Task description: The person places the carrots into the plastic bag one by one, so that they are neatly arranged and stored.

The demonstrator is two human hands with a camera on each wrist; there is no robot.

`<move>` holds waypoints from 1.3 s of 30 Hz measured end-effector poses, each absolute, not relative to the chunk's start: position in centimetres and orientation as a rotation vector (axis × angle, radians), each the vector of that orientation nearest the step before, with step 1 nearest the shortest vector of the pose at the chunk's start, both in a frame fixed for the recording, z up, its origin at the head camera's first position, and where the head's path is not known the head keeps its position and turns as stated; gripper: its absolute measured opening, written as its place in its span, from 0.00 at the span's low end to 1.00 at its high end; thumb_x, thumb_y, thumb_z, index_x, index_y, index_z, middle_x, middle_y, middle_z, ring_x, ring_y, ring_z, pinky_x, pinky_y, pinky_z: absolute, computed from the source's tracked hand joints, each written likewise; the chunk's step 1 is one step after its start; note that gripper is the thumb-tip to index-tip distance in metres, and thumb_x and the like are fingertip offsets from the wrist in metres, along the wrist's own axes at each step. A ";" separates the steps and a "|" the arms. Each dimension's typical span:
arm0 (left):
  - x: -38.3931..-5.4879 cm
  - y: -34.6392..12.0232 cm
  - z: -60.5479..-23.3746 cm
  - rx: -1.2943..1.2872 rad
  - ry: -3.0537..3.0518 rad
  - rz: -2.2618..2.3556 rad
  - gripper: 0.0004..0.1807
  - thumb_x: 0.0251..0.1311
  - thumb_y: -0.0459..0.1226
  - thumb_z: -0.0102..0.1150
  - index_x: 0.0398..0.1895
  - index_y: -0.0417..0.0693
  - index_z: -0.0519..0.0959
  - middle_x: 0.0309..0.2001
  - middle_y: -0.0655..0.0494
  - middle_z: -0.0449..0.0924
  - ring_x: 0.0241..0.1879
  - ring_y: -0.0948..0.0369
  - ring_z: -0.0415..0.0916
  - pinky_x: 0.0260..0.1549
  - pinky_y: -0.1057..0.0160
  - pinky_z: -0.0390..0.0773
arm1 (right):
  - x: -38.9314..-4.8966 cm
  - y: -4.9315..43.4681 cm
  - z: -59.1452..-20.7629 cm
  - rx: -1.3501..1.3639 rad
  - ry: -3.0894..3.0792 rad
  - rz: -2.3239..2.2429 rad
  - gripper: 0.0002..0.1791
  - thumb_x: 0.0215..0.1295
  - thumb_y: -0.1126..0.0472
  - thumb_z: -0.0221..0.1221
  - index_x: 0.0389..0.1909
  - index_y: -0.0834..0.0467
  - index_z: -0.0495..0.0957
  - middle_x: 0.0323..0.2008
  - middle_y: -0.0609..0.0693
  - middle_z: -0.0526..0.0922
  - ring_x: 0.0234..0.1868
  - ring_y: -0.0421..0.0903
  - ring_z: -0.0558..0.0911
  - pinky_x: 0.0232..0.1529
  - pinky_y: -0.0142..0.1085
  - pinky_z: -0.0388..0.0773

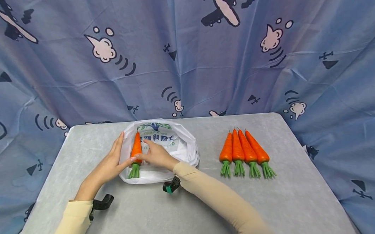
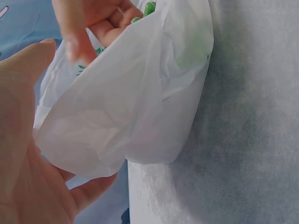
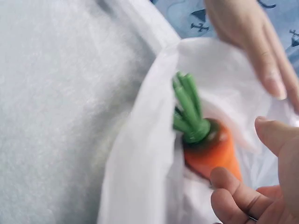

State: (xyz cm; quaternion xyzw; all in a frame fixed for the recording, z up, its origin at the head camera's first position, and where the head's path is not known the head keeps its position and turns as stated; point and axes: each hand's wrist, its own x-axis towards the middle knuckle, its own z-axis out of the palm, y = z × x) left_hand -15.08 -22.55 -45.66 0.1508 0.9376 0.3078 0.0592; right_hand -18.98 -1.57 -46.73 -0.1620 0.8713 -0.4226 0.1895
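Observation:
A white plastic bag [image 1: 191,145] with printed characters lies with its mouth spread wide, left of the table's middle. Inside its left part rests an orange carrot [image 1: 136,148], green stems toward the person. Along the bag's left side my left hand [image 1: 105,167] lies with long, extended fingers, its thumb over the rim near the carrot. My right hand [image 1: 159,154] reaches into the bag from the right. In the right wrist view the right thumb stands apart from the bent fingers [image 3: 229,198], whose tips are at the carrot [image 3: 215,151]; whether they touch it I cannot tell.
Several carrots [image 1: 238,148] lie side by side on the right of the grey table [image 1: 306,195], stems toward the person. A blue patterned curtain [image 1: 184,60] hangs behind the table. Each wrist wears a black camera mount [image 1: 103,202].

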 end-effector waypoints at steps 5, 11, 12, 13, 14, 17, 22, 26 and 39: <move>-15.0 -22.6 -45.6 0.471 2.842 0.939 0.55 0.68 0.57 0.54 0.78 0.61 0.22 0.80 0.39 0.31 0.73 0.30 0.52 0.65 0.29 0.60 | -18.7 -1.1 -45.5 -0.491 2.416 -1.235 0.45 0.65 0.43 0.62 0.76 0.57 0.56 0.24 0.48 0.81 0.22 0.40 0.77 0.22 0.28 0.71; -15.1 -22.6 -45.6 0.474 2.841 0.930 0.56 0.68 0.57 0.54 0.78 0.61 0.21 0.80 0.38 0.31 0.73 0.30 0.51 0.65 0.29 0.61 | -18.5 -0.1 -44.2 -0.544 2.446 -1.239 0.43 0.64 0.43 0.63 0.76 0.53 0.58 0.24 0.46 0.80 0.22 0.38 0.75 0.23 0.27 0.71; -15.2 -22.6 -45.6 0.475 2.845 0.930 0.56 0.68 0.57 0.54 0.78 0.61 0.22 0.80 0.39 0.32 0.73 0.31 0.51 0.65 0.29 0.61 | -18.5 0.1 -44.0 -0.551 2.458 -1.233 0.43 0.64 0.43 0.63 0.76 0.53 0.58 0.24 0.45 0.80 0.22 0.38 0.75 0.24 0.27 0.71; -15.2 -22.5 -45.6 0.479 2.849 0.931 0.56 0.68 0.57 0.54 0.78 0.61 0.22 0.80 0.39 0.32 0.73 0.31 0.51 0.65 0.29 0.61 | -18.4 0.2 -43.8 -0.560 2.468 -1.231 0.43 0.64 0.43 0.63 0.76 0.53 0.58 0.24 0.45 0.79 0.22 0.38 0.74 0.24 0.27 0.71; -15.3 -22.5 -45.6 0.479 2.850 0.933 0.56 0.67 0.57 0.54 0.78 0.61 0.22 0.80 0.39 0.32 0.74 0.31 0.51 0.66 0.30 0.61 | -18.4 0.4 -43.7 -0.566 2.478 -1.227 0.43 0.64 0.43 0.63 0.76 0.53 0.58 0.24 0.45 0.79 0.22 0.37 0.74 0.24 0.27 0.71; -15.2 -22.4 -45.6 0.488 2.852 0.938 0.56 0.67 0.57 0.55 0.79 0.59 0.23 0.81 0.40 0.32 0.74 0.32 0.51 0.66 0.30 0.60 | -18.2 1.1 -43.3 -0.590 2.505 -1.212 0.43 0.64 0.44 0.63 0.76 0.53 0.58 0.25 0.46 0.79 0.23 0.38 0.74 0.25 0.27 0.70; -14.9 -22.2 -45.5 0.484 2.842 0.944 0.57 0.66 0.58 0.55 0.79 0.55 0.25 0.81 0.40 0.32 0.75 0.33 0.50 0.67 0.31 0.59 | -17.6 2.3 -42.8 -0.627 2.540 -1.174 0.44 0.64 0.41 0.63 0.76 0.53 0.58 0.27 0.46 0.79 0.25 0.38 0.76 0.27 0.28 0.73; -14.8 -22.2 -45.4 0.478 2.850 0.941 0.57 0.66 0.58 0.55 0.79 0.58 0.24 0.81 0.40 0.33 0.74 0.33 0.50 0.67 0.30 0.59 | -17.4 3.3 -42.2 -0.634 2.549 -1.196 0.45 0.63 0.42 0.63 0.76 0.53 0.58 0.28 0.46 0.80 0.26 0.39 0.76 0.28 0.29 0.73; -14.7 -22.2 -45.4 0.454 2.852 0.911 0.58 0.65 0.60 0.55 0.78 0.61 0.22 0.81 0.39 0.32 0.75 0.33 0.49 0.69 0.32 0.57 | -17.6 7.1 -40.8 -0.610 2.530 -1.347 0.43 0.65 0.45 0.64 0.77 0.47 0.56 0.30 0.46 0.81 0.28 0.42 0.77 0.31 0.32 0.76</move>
